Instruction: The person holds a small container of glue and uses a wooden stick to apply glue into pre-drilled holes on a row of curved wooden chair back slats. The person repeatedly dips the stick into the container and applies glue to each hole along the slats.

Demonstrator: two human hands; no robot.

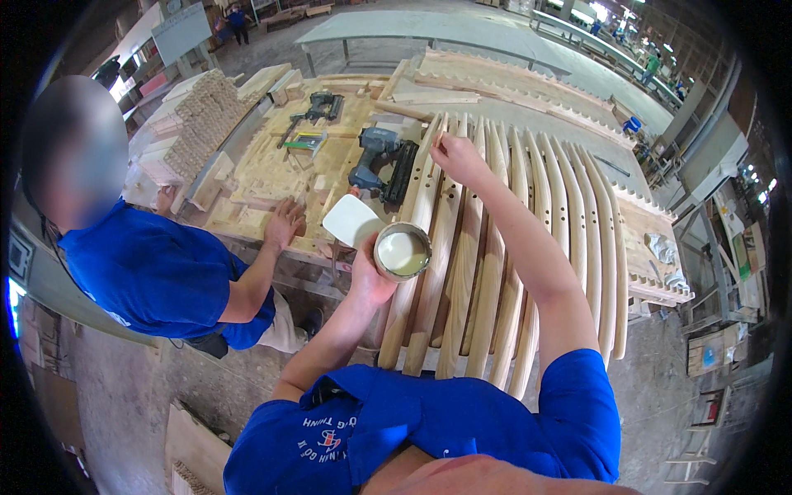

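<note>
Left hand (371, 279) grips a round brown-rimmed cup (421, 265) of white liquid (399, 248); tilting risks spillage onto curved pale-wood slats (470, 285). Right hand (459, 160): fingers pinched, contents unclear.

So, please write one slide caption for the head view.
Left fingers hold a cup of whitish liquid, right fingers near curved wooden pieces.

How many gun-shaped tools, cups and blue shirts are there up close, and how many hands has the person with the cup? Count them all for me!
Gun-shaped tools: 2 (blue-grey tool, black tool)
Cups: 1 (open cup)
Blue shirts: 2 (co-worker's shirt, cup-holder's shirt)
Hands: 2 (left hand, right hand)
Total: 7
</note>
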